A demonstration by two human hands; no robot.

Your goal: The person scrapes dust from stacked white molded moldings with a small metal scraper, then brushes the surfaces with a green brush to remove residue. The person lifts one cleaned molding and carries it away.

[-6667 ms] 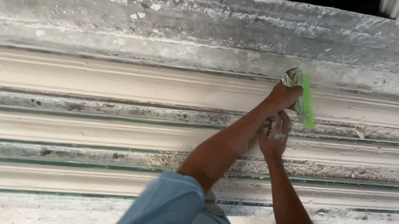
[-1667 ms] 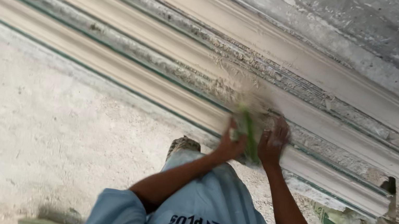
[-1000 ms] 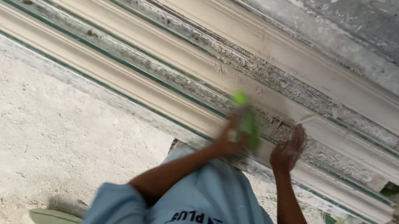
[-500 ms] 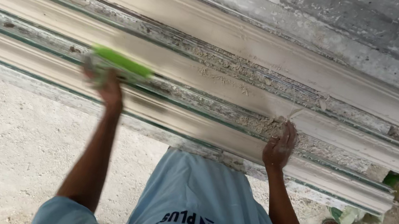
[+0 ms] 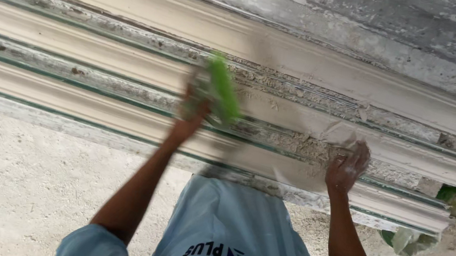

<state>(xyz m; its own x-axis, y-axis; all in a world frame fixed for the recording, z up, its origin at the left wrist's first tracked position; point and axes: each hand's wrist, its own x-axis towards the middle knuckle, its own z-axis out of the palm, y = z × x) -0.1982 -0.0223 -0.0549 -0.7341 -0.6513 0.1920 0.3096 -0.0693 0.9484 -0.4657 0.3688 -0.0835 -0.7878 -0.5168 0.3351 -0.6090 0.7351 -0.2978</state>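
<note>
While the left hand (image 5: 191,110) grips a green brush (image 5: 223,88) over the middle plaster moulding (image 5: 72,38) and the open right hand (image 5: 345,166) presses alongside, careless pressure could chip its crumbly edge.

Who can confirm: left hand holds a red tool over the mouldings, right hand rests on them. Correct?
Not quite. The tool in the left hand is green, not red, as the head view shows. The right hand does rest on the mouldings.
</note>
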